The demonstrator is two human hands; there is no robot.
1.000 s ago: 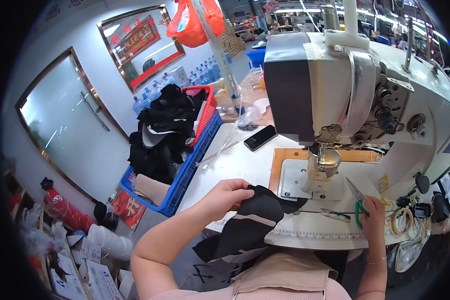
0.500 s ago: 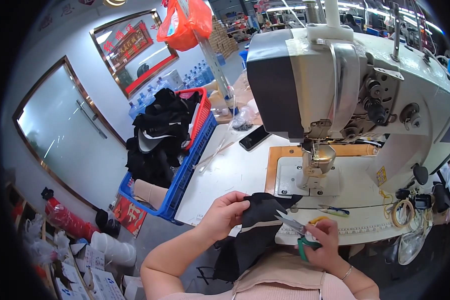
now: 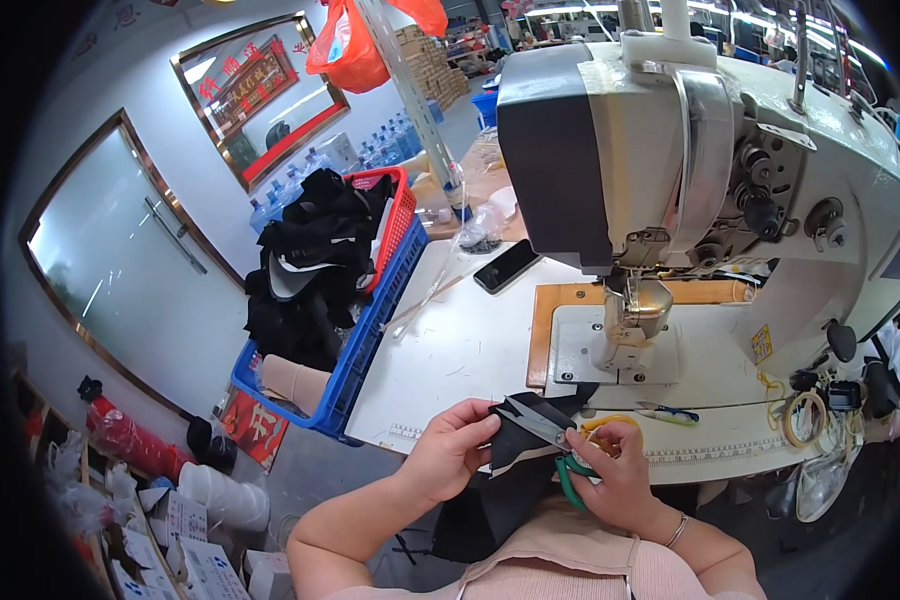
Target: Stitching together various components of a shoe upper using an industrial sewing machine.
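My left hand (image 3: 454, 446) pinches limp black fabric (image 3: 482, 512); at its three o'clock, my right hand (image 3: 617, 472) grips pointed, green-and-yellow-handled steel scissors (image 3: 540, 424). Slipping fabric could get me nicked.

- From my remote seat I see a sewing workshop — an industrial sewing machine (image 3: 715, 150) fills the right of my view.
- Its white worktable (image 3: 440, 370) carries a ruler strip (image 3: 710, 452) along the front edge.
- Scissors (image 3: 535, 420) meet a black cloth piece (image 3: 515, 445) right at this bench.
- I spot more black pieces (image 3: 315, 220) heaped at a blue crate (image 3: 375, 330).
- Farther back — stacked cartons (image 3: 425, 70) and tube lights (image 3: 568, 10).
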